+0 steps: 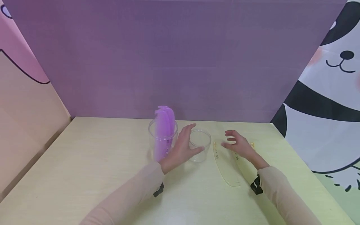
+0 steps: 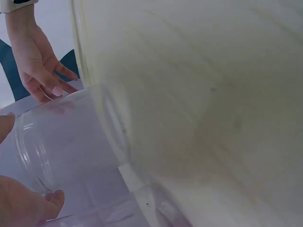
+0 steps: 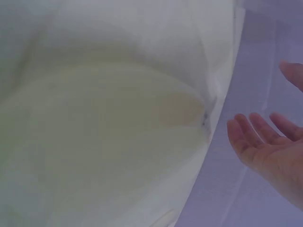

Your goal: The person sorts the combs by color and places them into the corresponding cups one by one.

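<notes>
Clear cup [image 1: 201,156]: upright on table [image 1: 112,162], right of second cup [image 1: 151,140] holding upright purple combs [image 1: 164,122] | Left hand [image 1: 183,149]: thumb and fingers apart around it, contact unclear | Right hand [image 1: 239,144]: thumb apart from fingers, near clear yellowish combs [image 1: 216,152]

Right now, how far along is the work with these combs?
Apparently done: purple combs stand in one clear cup. In progress: the left hand is spread at the second cup, which looks empty. Probably remaining: yellowish combs, lying on the table near the right hand.

Bright head view, hazy wrist views
</notes>
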The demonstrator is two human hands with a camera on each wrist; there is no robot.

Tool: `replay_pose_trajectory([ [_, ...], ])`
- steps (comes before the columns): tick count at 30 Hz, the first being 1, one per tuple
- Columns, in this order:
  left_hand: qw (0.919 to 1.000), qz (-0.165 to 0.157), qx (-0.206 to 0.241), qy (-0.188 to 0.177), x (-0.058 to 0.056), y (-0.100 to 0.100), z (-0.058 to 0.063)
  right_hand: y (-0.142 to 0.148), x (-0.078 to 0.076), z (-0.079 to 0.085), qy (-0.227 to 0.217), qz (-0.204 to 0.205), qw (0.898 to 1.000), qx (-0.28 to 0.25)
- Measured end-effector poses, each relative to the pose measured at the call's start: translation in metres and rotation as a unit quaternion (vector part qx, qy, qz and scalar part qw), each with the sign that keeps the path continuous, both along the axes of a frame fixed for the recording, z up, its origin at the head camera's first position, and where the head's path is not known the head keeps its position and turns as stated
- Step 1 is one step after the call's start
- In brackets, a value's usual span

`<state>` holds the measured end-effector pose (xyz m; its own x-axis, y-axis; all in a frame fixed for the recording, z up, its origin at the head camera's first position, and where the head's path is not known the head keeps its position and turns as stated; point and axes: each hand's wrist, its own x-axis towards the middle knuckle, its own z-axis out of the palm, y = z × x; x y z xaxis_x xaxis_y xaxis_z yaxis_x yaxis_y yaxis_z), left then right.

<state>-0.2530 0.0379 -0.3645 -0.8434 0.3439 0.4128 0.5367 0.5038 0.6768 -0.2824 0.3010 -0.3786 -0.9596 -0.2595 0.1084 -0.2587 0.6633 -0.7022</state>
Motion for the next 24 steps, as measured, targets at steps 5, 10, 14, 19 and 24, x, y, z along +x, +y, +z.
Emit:
replay_pose_trajectory([
  [5,0.9992,0.003,0.015,-0.038,-0.003,0.0,-0.008,-0.001,-0.001,-0.006,-0.006,0.004,1.0,0.024],
  [10,0.9968,0.001,0.033,-0.073,-0.006,-0.001,-0.016,-0.005,-0.001,-0.01,-0.004,0.006,0.999,0.048],
  [14,0.9958,0.005,0.034,-0.084,-0.007,0.0,-0.02,-0.007,-0.002,-0.011,0.001,0.006,0.998,0.068],
  [19,0.9949,0.011,0.029,-0.097,-0.007,0.001,-0.022,-0.01,-0.004,-0.014,-0.003,0.0,0.996,0.093],
  [24,0.9955,0.008,0.026,-0.091,-0.006,0.001,-0.023,-0.015,-0.005,-0.015,-0.012,-0.007,0.993,0.117],
])
